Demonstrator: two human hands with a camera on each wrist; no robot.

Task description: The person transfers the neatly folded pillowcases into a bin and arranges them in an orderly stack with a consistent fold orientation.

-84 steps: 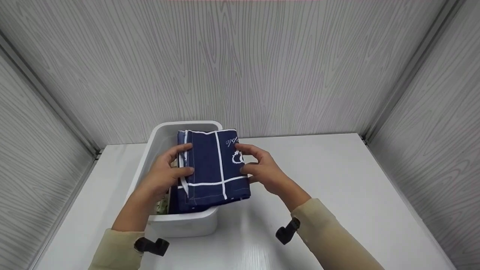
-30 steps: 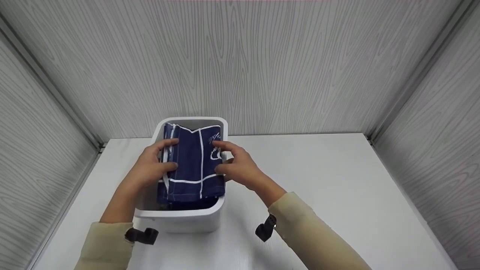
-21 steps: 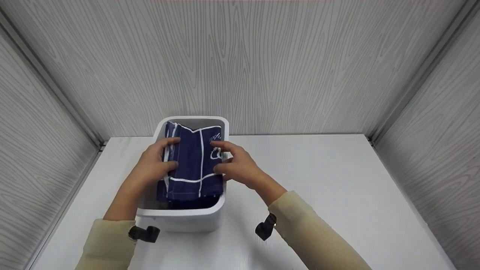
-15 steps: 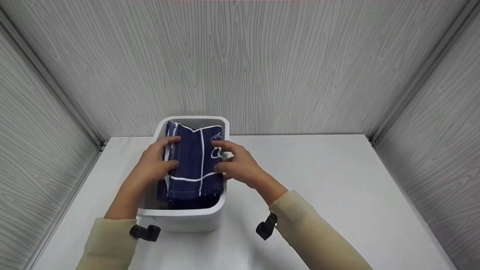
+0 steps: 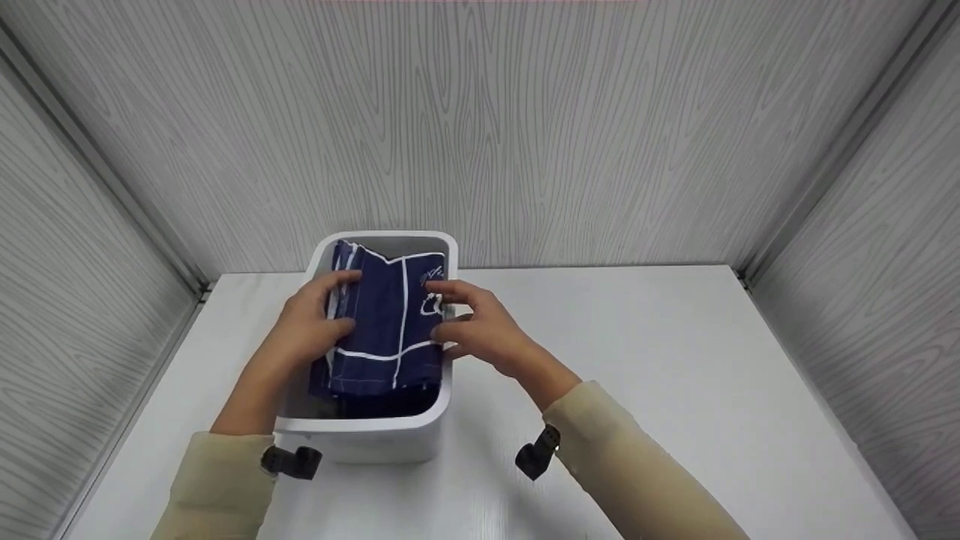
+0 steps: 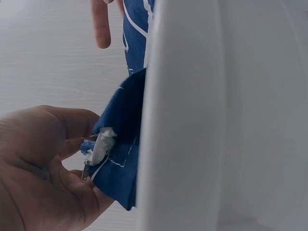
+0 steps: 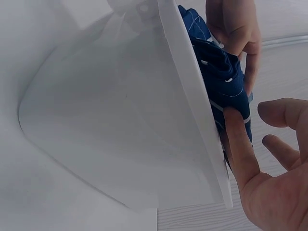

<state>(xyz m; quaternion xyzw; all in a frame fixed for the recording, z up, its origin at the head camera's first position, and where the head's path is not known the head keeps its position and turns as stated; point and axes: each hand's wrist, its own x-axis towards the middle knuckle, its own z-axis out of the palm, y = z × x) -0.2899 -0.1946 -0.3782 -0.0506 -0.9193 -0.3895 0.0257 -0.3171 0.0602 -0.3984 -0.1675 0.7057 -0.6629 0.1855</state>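
Observation:
A folded navy cloth (image 5: pixel 382 307) with white lines, lettering and a white motif lies in the mouth of a white plastic bin (image 5: pixel 367 425), its far edge up near the rim. My left hand (image 5: pixel 307 326) grips its left side, index finger and thumb on top. In the left wrist view that hand (image 6: pixel 53 163) holds the cloth's edge, where a white strip (image 6: pixel 102 144) shows. At the right side, my right hand (image 5: pixel 480 326) has index finger and thumb over the top and another finger (image 7: pixel 238 139) along its side, by the rim. What lies beneath is mostly hidden.
The bin stands on a white table (image 5: pixel 615 360), left of centre and near the grey wood-grain back wall (image 5: pixel 480 135). Side walls close in the table at left and right. Each wrist wears a small black device (image 5: pixel 291 462) at the cream sleeve's cuff.
The cloth has moved left and down, from over the bin's right rim into its mouth, both hands going with it. Over the last half second it shifts only slightly.

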